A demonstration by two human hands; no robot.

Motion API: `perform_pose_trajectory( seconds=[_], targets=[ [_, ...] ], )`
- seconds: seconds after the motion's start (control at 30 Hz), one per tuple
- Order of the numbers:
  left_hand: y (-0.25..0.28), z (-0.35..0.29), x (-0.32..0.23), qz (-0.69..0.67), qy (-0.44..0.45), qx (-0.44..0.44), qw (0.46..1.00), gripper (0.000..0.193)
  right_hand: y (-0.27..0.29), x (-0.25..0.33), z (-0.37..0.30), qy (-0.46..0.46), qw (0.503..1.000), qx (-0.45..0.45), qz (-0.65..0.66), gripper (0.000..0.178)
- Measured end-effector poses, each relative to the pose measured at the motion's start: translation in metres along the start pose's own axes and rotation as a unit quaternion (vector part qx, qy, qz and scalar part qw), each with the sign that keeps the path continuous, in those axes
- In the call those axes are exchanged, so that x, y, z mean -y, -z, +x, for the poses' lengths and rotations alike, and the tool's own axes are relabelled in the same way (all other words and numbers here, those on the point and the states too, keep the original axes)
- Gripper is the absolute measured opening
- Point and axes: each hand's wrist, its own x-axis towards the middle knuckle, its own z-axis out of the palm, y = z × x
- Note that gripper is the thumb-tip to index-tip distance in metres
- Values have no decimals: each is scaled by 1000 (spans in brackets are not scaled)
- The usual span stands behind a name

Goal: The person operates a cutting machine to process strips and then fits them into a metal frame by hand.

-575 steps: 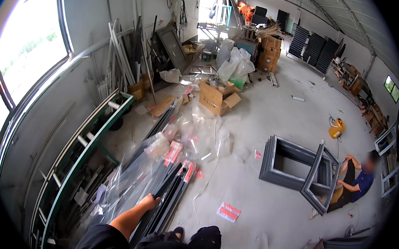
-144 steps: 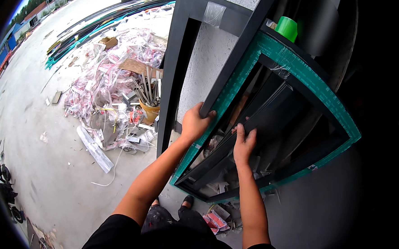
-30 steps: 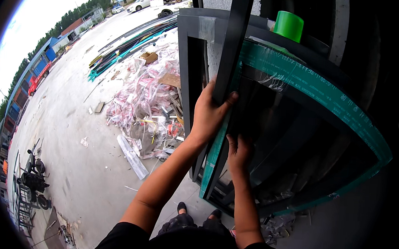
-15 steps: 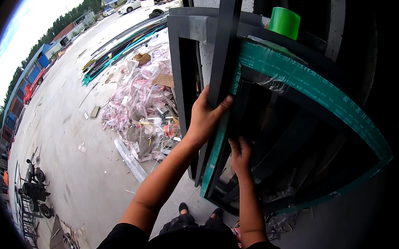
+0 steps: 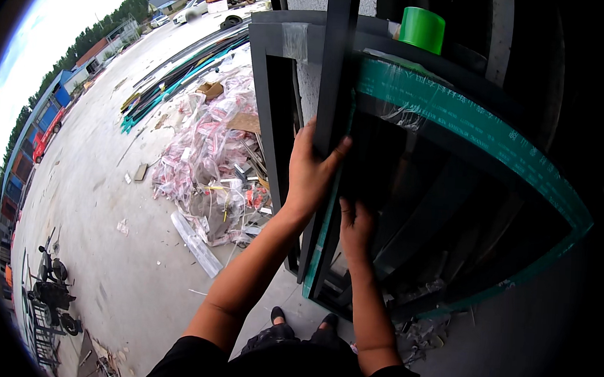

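Note:
My left hand [image 5: 312,168] is wrapped around a long dark grey metal bar [image 5: 338,67], which stands upright along the edge of a window frame. That dark window frame [image 5: 460,103] is large, with a curved top edge covered in green protective film. Lower down and to the right, my right hand [image 5: 358,227] is inside the frame's opening, beside its left upright. Its fingers are curled; deep shadow hides what they close on. A roll of green tape [image 5: 422,29] sits on top of the frames. Behind stands another grey frame [image 5: 269,84] with clear tape around its corner.
A heap of crumpled plastic film and scraps [image 5: 205,149] lies on the concrete to the left, with long dark and green strips [image 5: 178,73] beyond it. A motorbike [image 5: 54,288] stands at the lower left. More plastic scraps [image 5: 420,341] lie below the frame.
The upright bar has shifted slightly left with my left hand, covering more of the green film on the frame's left side. My right hand has moved slightly up and left.

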Motion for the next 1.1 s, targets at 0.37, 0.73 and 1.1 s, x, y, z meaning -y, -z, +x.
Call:
perform_pose_trajectory(
  seconds=[0.37, 0.73, 1.1],
  targets=[
    [3, -3, 5, -28, 11, -2, 1000, 50, -4, -8, 3, 9, 993, -7, 121, 29],
    [6, 2, -2, -76, 47, 28, 996, 47, -1, -11, 1, -40, 962, 37, 269, 29],
    [0, 2, -12, -78, 33, 29, 996, 46, -3, 9, 2, -48, 977, -34, 205, 29]
  ],
)
